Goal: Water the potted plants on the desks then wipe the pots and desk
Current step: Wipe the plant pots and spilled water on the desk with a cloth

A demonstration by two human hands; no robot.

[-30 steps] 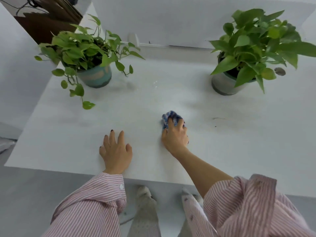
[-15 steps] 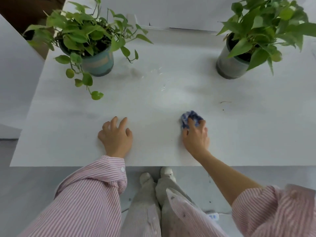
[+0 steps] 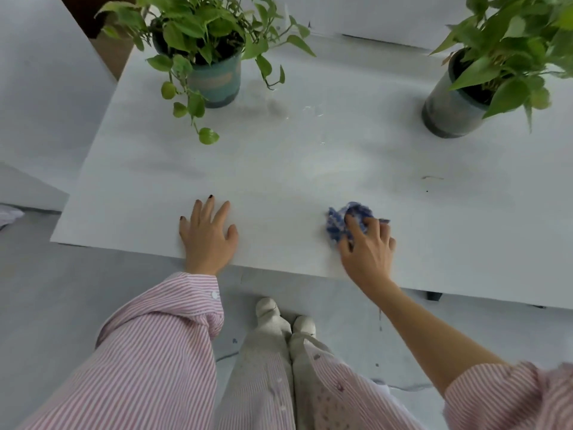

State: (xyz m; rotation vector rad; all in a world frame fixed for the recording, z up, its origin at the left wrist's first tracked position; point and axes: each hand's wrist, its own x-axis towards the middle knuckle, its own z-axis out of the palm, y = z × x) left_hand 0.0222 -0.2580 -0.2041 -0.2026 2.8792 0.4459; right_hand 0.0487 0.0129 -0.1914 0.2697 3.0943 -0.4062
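Pressing flat on the desk, left hand spread; right hand clutching a crumpled blue cloth.

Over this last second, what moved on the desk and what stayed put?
The right hand, gripping the blue cloth, slid it rightward along the desk near the front edge. The left hand stayed flat on the desk. The teal pot and grey pot did not shift.

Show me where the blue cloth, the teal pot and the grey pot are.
blue cloth [image 3: 336, 223]: head view, bunched part left of the fingers.
teal pot [image 3: 217, 82]: head view, front wall.
grey pot [image 3: 449, 114]: head view, front wall.
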